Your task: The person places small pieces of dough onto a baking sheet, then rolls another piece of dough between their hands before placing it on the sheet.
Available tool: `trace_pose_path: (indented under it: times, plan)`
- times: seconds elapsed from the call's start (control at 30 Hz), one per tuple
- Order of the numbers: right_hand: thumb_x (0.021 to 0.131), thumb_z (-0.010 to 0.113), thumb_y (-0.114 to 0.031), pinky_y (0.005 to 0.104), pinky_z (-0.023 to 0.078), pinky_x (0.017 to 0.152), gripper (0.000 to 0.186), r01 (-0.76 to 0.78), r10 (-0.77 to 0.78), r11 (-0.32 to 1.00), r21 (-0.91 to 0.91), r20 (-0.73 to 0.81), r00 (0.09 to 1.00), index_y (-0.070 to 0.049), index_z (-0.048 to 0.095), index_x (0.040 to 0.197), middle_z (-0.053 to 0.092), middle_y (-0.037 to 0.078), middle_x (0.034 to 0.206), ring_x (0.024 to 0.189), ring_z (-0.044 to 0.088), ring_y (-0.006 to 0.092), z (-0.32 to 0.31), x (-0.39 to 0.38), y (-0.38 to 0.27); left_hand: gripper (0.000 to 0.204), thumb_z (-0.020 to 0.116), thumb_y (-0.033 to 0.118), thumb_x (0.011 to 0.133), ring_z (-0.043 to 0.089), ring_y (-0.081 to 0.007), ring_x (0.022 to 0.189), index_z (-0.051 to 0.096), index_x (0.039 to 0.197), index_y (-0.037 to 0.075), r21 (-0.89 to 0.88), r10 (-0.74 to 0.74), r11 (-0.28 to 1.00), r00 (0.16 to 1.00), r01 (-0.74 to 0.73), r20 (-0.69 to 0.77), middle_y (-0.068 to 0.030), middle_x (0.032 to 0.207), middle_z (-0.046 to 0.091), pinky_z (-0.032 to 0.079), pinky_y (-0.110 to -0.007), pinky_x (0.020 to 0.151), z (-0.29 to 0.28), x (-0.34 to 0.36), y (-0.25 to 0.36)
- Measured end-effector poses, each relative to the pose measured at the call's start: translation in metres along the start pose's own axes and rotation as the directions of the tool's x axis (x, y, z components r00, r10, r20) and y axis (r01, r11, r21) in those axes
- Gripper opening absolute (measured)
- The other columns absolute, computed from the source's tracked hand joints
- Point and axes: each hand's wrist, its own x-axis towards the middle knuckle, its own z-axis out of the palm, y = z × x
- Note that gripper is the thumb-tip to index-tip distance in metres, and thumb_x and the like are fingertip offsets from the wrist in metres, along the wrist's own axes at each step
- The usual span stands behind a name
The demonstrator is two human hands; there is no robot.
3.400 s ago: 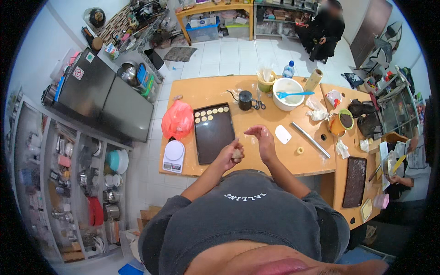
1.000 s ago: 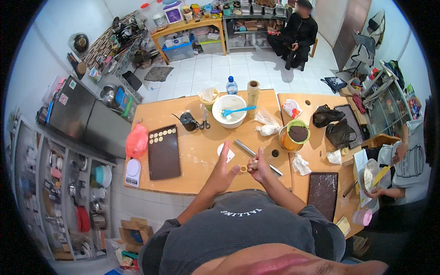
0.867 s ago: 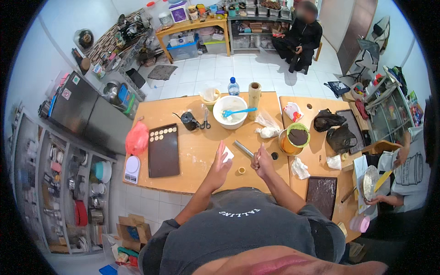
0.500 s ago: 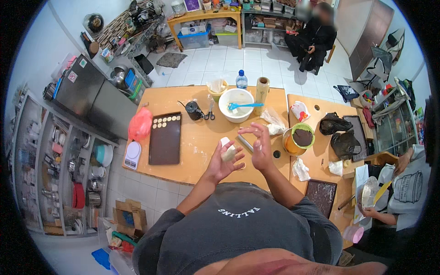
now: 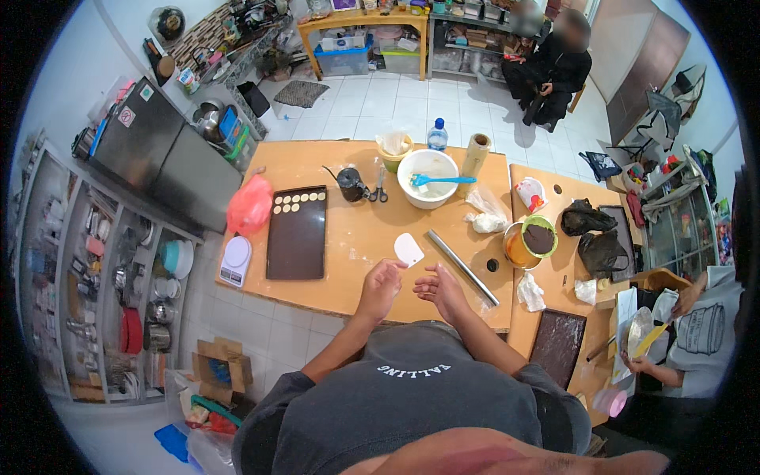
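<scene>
Above the near edge of the wooden table, my left hand (image 5: 381,290) is closed, its fingers curled in toward the thumb. Whatever lies inside it is hidden. My right hand (image 5: 441,294) is just to the right, apart from the left, its fingers loosely bent and spread with nothing visible in them. A white scraper (image 5: 408,249) lies flat on the table beyond my hands. Slanting to the right of it is a silver metal tube (image 5: 463,269). On the left, a dark baking tray (image 5: 297,245) carries several pale dough discs (image 5: 291,204) at its far end.
Farther back stand a white bowl (image 5: 428,199) with a blue spatula (image 5: 443,180), a roll of wrap (image 5: 475,157) and scissors (image 5: 379,188). A kitchen scale (image 5: 235,260) sits at the left corner. A green sieve (image 5: 546,252) rests at right. A co-worker's hand (image 5: 636,364) holds a bowl.
Both hands have come lower and nearer to me. The pale dough piece seen in my left palm is out of sight, and those fingers have curled in. The scraper and tube show more fully.
</scene>
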Motion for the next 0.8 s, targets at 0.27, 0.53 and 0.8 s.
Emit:
trace_pose_path:
  times: [0.27, 0.53, 0.8]
  plan:
    - [0.099, 0.041, -0.059, 0.0338, 0.051, 0.066, 0.048, -0.140, 0.120, 0.912, 0.387, 0.075, 0.990, -0.014, 0.054, 0.099, 0.058, 0.007, 0.090, 0.079, 0.060, 0.0193, 0.102, 0.027, 0.009, 0.103, 0.056, 0.067, 0.088, 0.044, -0.0305, 0.130, 0.011, 0.155, 0.004, 0.324, 0.298, 0.869, 0.917, -0.375, 0.264, -0.0198, 0.146, 0.040, 0.031, -0.045, 0.110, -0.066, -0.019, 0.071]
    - [0.105, 0.042, -0.043, 0.0271, 0.035, 0.042, 0.044, 0.184, -0.184, 0.982, 0.044, -0.001, 0.983, -0.010, 0.052, 0.077, 0.045, 0.002, 0.057, 0.046, 0.042, 0.0110, 0.186, 0.060, 0.045, 0.084, 0.042, 0.066, 0.095, 0.034, -0.0327, 0.139, 0.016, 0.155, 0.014, -0.111, -0.026, 0.994, 0.998, 0.019, -0.058, -0.0186, 0.147, 0.039, 0.028, -0.052, 0.111, -0.184, -0.001, 0.048]
    - [0.107, 0.039, -0.029, 0.0332, 0.048, 0.091, 0.037, 0.595, -0.570, 0.700, -0.395, 0.193, 0.799, 0.000, 0.060, 0.105, 0.065, 0.010, 0.098, 0.101, 0.061, 0.0177, 0.266, 0.067, 0.068, 0.061, 0.039, 0.061, 0.099, 0.061, -0.0251, 0.106, 0.044, 0.139, 0.016, -0.542, -0.424, 0.605, 0.812, 0.584, 0.402, -0.0126, 0.128, 0.055, 0.055, -0.040, 0.083, -0.255, 0.010, 0.037]
